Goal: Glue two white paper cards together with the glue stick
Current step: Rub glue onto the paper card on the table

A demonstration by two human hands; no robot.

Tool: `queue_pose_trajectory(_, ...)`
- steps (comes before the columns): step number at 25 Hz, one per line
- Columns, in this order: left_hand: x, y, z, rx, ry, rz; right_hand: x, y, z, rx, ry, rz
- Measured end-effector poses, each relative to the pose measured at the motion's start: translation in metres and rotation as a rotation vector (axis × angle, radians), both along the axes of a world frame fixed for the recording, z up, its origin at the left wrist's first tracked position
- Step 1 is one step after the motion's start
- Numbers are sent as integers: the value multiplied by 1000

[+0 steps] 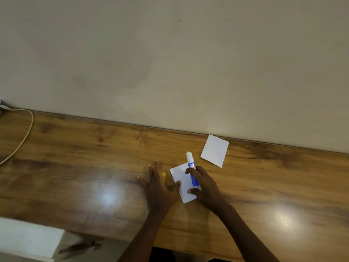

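A white paper card [181,181] lies flat on the wooden table [94,152], between my hands. My right hand [204,188] grips a blue and white glue stick [191,165], which points away from me above the card with its white end uncapped. My left hand [157,186] rests flat on the table with fingers spread, its thumb touching the card's left edge. A yellow cap [163,175] peeks out beside the left hand's fingers. The second white card [215,150] lies apart, further back to the right near the wall.
A beige wall [170,63] rises directly behind the table. A pale cable [24,135] curves over the table's far left. A white block [26,241] sits below the table's front edge at lower left.
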State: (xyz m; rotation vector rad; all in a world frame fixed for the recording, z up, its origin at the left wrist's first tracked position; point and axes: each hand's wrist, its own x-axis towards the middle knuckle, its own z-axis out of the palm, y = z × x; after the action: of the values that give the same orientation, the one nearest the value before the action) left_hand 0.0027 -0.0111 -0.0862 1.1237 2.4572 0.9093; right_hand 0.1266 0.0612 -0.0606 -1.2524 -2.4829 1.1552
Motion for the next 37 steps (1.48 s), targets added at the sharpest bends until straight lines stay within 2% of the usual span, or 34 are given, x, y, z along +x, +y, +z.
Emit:
queue_pose_trajectory(3, -1, 3, -4, 6, 29, -4, -2, 4, 4, 81, 48, -8)
queue_pose_trajectory(5, -1, 4, -5, 19, 27, -1, -5, 0, 5, 167, 225, -191)
queue_pose_trajectory(6, -2, 4, -6, 22, 35, -8, -9, -4, 6, 146, 360, -333)
queue_pose_trajectory(9, -2, 4, -6, 27, 61, -31, -22, -10, 8, -209, 750, -670)
queue_pose_trajectory(11, -1, 3, -5, 33, 59, -46, -27, -5, 6, -413, 845, -709)
queue_pose_trajectory(12, -1, 4, -4, 37, 62, -53, -29, -3, 4, -437, 825, -697)
queue_pose_trajectory(17, -2, 5, -8, 21, 101, -52, -37, 0, -2, -285, 693, -806)
queue_pose_trajectory(20, -1, 5, -6, 38, 95, -48, -36, 1, -5, -311, 661, -649)
queue_pose_trajectory(23, -1, 6, -4, 50, 80, -49, -38, -1, -10, -180, 545, -520)
queue_pose_trajectory(26, -2, 6, -5, 45, 78, -56, -41, -1, -15, -97, 528, -528)
queue_pose_trajectory(33, -1, 6, -3, 33, 76, -56, -44, -2, -18, -117, 493, -543)
queue_pose_trajectory(37, -1, 5, -4, 16, 104, -76, -44, -3, -18, -106, 404, -487)
